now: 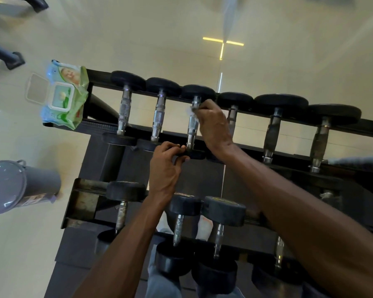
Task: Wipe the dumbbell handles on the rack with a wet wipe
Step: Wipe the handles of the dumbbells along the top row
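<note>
Head view: right hand pinches the wipe on the third handle; left hand grips its near end; looks like most handles are left.

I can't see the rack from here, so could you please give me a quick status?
Right hand holds wet wipe on third top-row handle. Left hand grips that dumbbell's near head. Nothing in the way.

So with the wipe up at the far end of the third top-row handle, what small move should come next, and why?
Probably draw the right hand and its wet wipe down the third dumbbell handle toward the near head. The wipe sits at the handle's far end, with bare knurled metal showing below it, and the left hand grips the near head, seemingly steadying the dumbbell.
</note>
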`<state>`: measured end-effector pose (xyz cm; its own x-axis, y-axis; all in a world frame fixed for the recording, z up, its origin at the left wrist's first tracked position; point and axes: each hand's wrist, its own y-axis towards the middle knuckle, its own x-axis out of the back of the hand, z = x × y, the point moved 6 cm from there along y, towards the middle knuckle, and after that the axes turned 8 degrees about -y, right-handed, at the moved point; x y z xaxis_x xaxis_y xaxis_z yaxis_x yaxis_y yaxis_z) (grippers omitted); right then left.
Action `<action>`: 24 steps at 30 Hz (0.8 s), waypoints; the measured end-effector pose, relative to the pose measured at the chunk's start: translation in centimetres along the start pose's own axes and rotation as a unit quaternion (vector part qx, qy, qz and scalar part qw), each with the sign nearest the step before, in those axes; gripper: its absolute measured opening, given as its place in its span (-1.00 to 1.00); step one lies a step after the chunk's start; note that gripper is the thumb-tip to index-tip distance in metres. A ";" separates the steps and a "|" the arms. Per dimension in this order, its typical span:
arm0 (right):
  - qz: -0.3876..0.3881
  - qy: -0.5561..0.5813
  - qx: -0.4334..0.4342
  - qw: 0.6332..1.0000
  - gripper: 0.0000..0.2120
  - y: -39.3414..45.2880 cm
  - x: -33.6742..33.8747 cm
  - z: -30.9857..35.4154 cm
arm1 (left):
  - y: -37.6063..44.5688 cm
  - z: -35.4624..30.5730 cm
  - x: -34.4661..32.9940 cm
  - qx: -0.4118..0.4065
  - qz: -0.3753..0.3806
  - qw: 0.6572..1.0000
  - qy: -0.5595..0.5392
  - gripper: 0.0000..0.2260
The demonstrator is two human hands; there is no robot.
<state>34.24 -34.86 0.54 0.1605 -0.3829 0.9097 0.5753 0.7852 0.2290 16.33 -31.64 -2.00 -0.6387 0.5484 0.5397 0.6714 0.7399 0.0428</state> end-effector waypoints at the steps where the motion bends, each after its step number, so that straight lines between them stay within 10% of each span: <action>1: -0.024 0.001 -0.018 1.000 -0.83 0.8 0.7 -0.3 | 0.0 -0.1 0.0 -0.001 -0.001 1.000 -0.002 -0.84; 8: 0.115 0.029 0.135 0.984 -0.83 -1.7 -0.4 1.0 | -0.3 -0.2 0.0 0.007 -0.004 1.000 -0.002 -0.82; 24: 0.163 0.099 0.072 0.979 -0.89 -3.9 -0.4 -0.1 | -0.5 -0.5 0.0 0.024 -0.015 1.000 0.004 -0.79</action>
<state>32.08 -37.81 -0.72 0.4769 -0.1767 0.8610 0.3504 0.9366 -0.0018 16.18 -32.19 -1.60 -0.6550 0.5222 0.5461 0.6330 0.7739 0.0192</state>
